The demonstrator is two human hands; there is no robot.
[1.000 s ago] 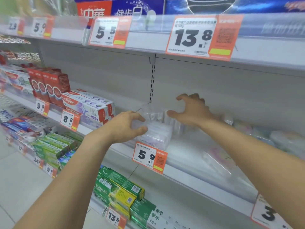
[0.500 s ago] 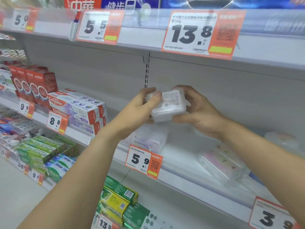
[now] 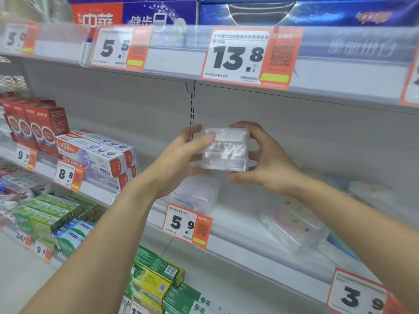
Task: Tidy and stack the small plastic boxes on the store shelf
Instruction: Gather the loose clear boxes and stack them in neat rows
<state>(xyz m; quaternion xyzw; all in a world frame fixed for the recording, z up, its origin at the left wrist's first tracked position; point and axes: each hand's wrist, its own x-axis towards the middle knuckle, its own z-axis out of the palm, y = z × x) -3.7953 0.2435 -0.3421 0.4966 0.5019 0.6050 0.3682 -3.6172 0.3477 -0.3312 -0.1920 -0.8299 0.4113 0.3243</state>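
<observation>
Held between both hands: one small clear plastic box [image 3: 226, 150] with pale contents, raised in the air in front of the grey back panel, above the white shelf board [image 3: 235, 225]. Left hand [image 3: 181, 155]: thumb laid across the upper left corner of the box, fingers curled behind its left side. Right hand [image 3: 263, 159]: fingers wrapped over the top right edge, thumb under the base. Directly below, on the shelf behind the orange 5.9 price tag [image 3: 187, 225]: a stack of similar clear boxes [image 3: 197, 193]. Further right on the same shelf: a flat transparent case [image 3: 292, 225], lying askew. Step in hand, by appearance: carrying the box for stacking. Next move likely calls for squaring it over the stack and lowering it level, so it seats without sliding.
</observation>
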